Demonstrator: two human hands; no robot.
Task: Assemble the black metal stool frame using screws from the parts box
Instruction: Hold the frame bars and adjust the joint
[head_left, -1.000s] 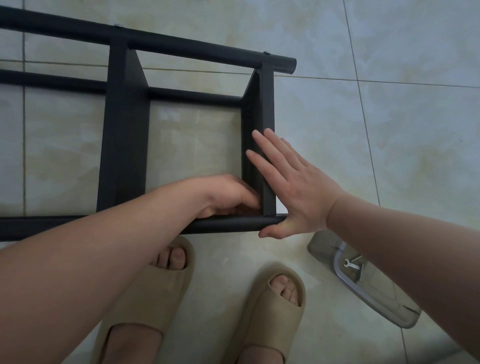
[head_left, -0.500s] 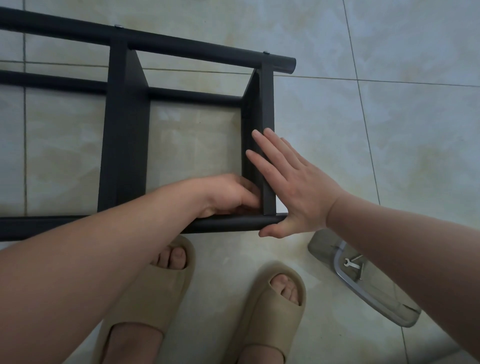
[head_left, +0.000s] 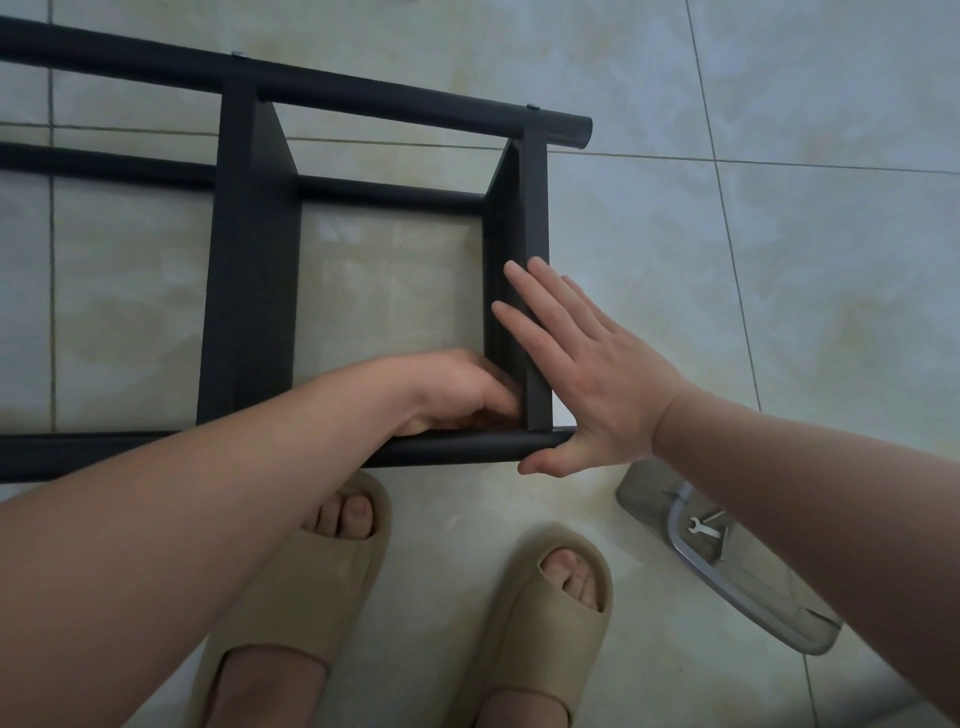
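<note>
The black metal stool frame (head_left: 249, 291) lies on its side on the tiled floor, with round tubes running left to right and flat crossbars between them. My right hand (head_left: 587, 374) presses flat, fingers straight, against the outer face of the right crossbar (head_left: 535, 208), its thumb under the end of the near tube (head_left: 467, 449). My left hand (head_left: 457, 395) reaches inside the frame at the joint of that crossbar and the near tube. Its fingers are curled there; what they hold is hidden.
A clear plastic parts box (head_left: 727, 566) stands on the floor at the lower right, partly under my right forearm, with a small flat wrench (head_left: 701, 529) inside. My two feet in beige slides (head_left: 540, 623) stand just below the frame. Pale tiles surround everything.
</note>
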